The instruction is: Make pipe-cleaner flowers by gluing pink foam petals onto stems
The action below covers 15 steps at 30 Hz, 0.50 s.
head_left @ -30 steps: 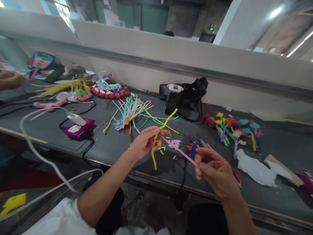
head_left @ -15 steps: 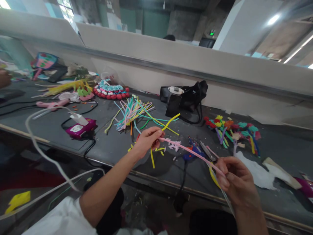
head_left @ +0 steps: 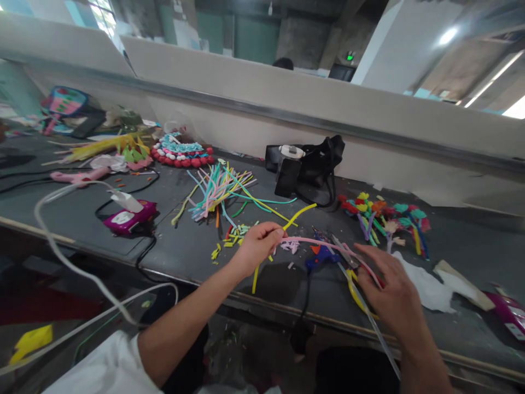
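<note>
Above the dark table, my left hand is closed in a pinch on a pink pipe cleaner and a yellow pipe cleaner. The pink one runs right, its far end passing by the fingers of my right hand. That hand is open, fingers stretched and apart, over a grey-jawed hand tool; its handles are partly hidden, with yellow and red showing. Beside it lies a blue glue gun with a long translucent stick. Small cut pieces of pipe cleaner are scattered near my left hand.
A pile of coloured pipe cleaners lies behind my left hand. Further back are a black bag and a red, white and blue beaded piece. Pipe-cleaner flowers lie right. A purple power box with a white cable sits left.
My right hand has let go of the pink pipe cleaner and opened over the hand tool. The pink strip now sags in a curve. My left hand has shifted slightly right and down.
</note>
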### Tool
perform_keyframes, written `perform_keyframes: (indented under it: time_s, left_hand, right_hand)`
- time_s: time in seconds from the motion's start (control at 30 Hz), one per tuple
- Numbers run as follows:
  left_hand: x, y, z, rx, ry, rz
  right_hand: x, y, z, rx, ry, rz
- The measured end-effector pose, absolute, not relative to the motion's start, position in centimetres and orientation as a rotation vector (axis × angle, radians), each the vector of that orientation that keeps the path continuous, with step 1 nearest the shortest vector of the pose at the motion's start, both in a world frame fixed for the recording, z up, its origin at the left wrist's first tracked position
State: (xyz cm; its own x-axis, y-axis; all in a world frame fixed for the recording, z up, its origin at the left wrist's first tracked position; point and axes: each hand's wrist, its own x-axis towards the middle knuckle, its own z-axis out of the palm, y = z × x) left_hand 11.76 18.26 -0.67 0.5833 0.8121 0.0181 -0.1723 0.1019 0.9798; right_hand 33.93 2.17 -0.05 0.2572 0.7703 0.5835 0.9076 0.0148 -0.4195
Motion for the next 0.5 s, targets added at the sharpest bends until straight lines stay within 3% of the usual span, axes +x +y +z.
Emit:
perform_keyframes:
  time_s: [0.1, 0.23, 0.5]
  left_hand:
    - [12.5, 16.9, -0.5, 1.368, 0.626, 0.795]
    - [13.1, 15.3, -0.6, 1.259, 0.496, 0.649]
    - [12.4, 15.2, -1.0, 1.092, 0.456, 0.484]
  right_hand:
    - [30.2, 2.8, 1.5, -1.819, -1.623, -0.629]
    - [26.3, 4.5, 1.6, -1.603, -1.842, -0.63]
    - [27.3, 3.8, 0.5, -1.576, -1.799, 0.034]
